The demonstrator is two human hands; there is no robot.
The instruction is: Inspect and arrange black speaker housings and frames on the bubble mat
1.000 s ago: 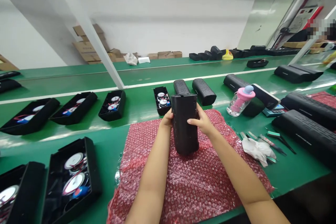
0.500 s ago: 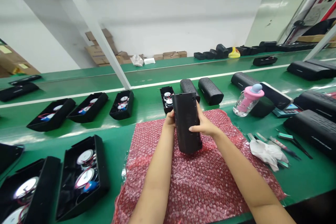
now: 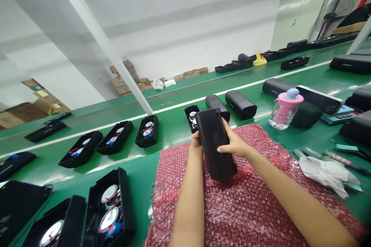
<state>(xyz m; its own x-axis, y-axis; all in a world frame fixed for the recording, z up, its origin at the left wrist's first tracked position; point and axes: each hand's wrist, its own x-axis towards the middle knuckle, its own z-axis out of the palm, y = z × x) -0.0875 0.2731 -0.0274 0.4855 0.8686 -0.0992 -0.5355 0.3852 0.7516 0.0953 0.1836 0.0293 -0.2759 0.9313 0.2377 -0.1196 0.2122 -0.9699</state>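
Both hands hold a black speaker housing point(image 3: 216, 150) upright and slightly tilted above a sheet of red bubble wrap point(image 3: 246, 204). My left hand point(image 3: 197, 141) grips its left side, the fingers mostly hidden behind it. On the right side, my right hand point(image 3: 234, 142) is wrapped round the housing with the thumb laid across its face. Just behind stands an open housing with round drivers point(image 3: 191, 117), partly covered by the held one. Two closed black speakers, one with a perforated top point(image 3: 241, 104), lie beside it.
At the left, several open housings point(image 3: 111, 210) with white drivers and wires stand on the green bench. To the right are a pink-lidded bottle point(image 3: 285, 109), a phone point(image 3: 320, 99), a white tissue point(image 3: 324, 171) and tweezers. Cardboard boxes point(image 3: 124, 81) sit along the wall.
The view has swung left and tilted, so the scene appears shifted right and slanted. Both hands still grip the speaker housing, which leans a little more.
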